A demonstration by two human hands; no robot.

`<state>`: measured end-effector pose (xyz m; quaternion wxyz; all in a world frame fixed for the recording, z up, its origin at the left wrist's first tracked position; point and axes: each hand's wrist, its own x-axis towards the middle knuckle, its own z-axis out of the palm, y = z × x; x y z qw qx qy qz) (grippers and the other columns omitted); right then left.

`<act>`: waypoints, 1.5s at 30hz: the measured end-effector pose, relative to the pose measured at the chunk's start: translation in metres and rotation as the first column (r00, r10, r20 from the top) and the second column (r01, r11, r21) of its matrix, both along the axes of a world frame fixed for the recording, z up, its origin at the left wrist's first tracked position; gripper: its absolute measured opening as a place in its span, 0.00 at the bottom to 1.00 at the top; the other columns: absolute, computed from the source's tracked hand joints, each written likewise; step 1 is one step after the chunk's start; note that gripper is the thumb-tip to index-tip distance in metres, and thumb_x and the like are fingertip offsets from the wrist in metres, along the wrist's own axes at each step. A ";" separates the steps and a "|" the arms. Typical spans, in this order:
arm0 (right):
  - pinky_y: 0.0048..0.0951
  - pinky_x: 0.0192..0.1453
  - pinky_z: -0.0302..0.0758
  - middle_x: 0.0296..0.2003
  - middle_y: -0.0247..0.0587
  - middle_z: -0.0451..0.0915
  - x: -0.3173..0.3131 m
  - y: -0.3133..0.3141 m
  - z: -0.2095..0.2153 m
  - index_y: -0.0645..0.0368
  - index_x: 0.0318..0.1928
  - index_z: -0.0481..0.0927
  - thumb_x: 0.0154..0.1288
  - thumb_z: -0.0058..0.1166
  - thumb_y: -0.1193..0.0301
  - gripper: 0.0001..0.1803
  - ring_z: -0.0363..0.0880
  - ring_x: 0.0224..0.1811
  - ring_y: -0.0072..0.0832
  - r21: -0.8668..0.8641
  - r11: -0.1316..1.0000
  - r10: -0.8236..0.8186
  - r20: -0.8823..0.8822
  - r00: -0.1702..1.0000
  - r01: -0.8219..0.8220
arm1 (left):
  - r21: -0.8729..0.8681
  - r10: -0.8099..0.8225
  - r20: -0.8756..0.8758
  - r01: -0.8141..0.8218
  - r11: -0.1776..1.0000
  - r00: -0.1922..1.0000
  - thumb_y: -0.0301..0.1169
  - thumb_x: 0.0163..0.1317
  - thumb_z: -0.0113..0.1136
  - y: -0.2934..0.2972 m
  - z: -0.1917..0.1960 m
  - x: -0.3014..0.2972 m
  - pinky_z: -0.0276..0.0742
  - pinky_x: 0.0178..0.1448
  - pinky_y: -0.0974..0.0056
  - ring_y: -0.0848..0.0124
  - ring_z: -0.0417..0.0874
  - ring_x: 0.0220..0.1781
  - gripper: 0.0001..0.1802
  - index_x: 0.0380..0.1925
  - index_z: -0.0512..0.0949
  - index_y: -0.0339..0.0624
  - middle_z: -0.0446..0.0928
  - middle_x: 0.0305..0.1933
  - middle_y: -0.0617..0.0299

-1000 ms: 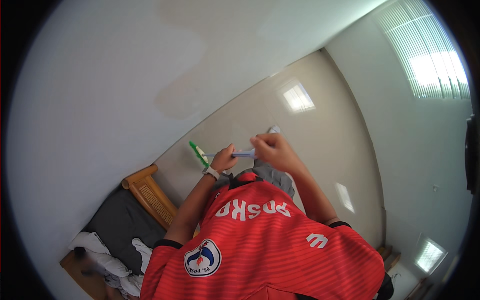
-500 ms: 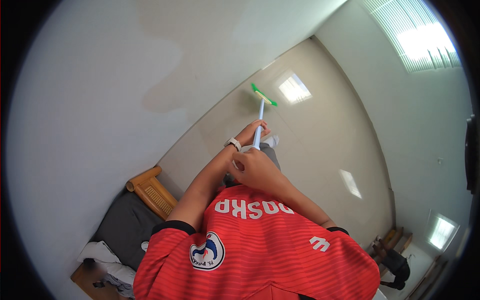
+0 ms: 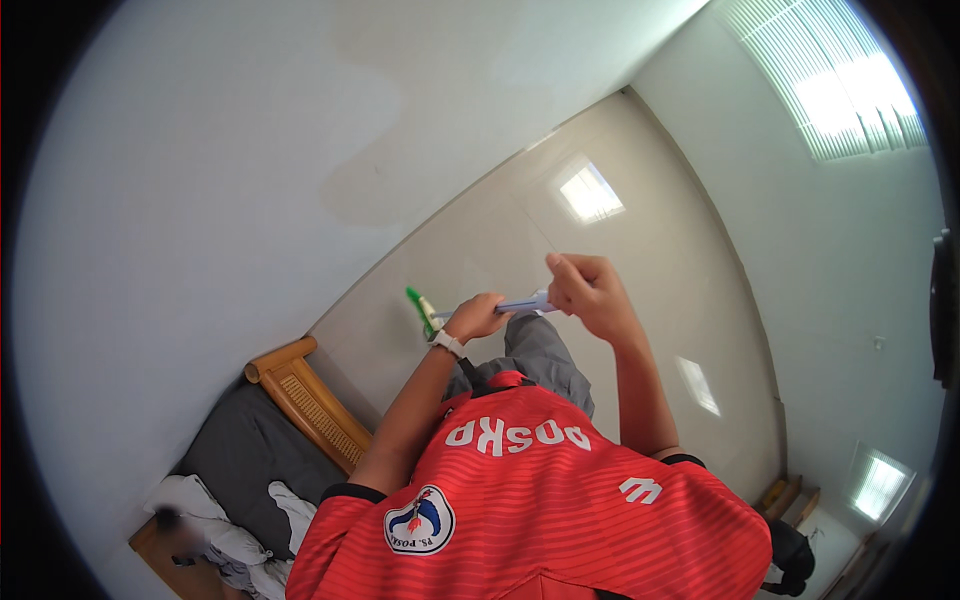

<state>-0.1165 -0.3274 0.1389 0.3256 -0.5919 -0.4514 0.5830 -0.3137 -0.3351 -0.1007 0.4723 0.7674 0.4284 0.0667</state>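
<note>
A long-handled broom [image 3: 520, 304] with a pale blue-white handle reaches leftward across the front of my legs. Its green and cream head [image 3: 425, 312] is at the floor near the left wall, partly hidden by my left wrist. My left hand [image 3: 478, 316], with a pale watch on the wrist, is wrapped round the handle's lower part. Higher up, my right hand [image 3: 592, 298] is closed at the handle's top end, the thumb side upward.
A wooden bed frame with a woven panel [image 3: 318, 405] and dark mattress [image 3: 240, 440] stands at lower left, a person [image 3: 190, 545] beyond it. The wall [image 3: 220, 200] borders the pale tiled floor [image 3: 660, 270]. Another person in dark clothing [image 3: 790, 555] is at lower right.
The broom head has swung from ahead of me to the left and nearer, along the wall. My right hand has moved outward and right, while the left has drawn slightly closer.
</note>
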 end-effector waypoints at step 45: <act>0.37 0.29 0.69 0.19 0.46 0.74 -0.066 -0.180 -0.079 0.63 0.25 0.73 0.66 0.60 0.70 0.15 0.74 0.22 0.38 0.373 0.823 0.364 0.233 0.902 -0.428 | -0.181 0.084 0.465 0.002 0.983 0.881 0.36 0.66 0.62 -0.096 -0.101 0.052 0.79 0.46 0.56 0.60 0.85 0.42 0.12 0.32 0.72 0.41 0.76 0.33 0.54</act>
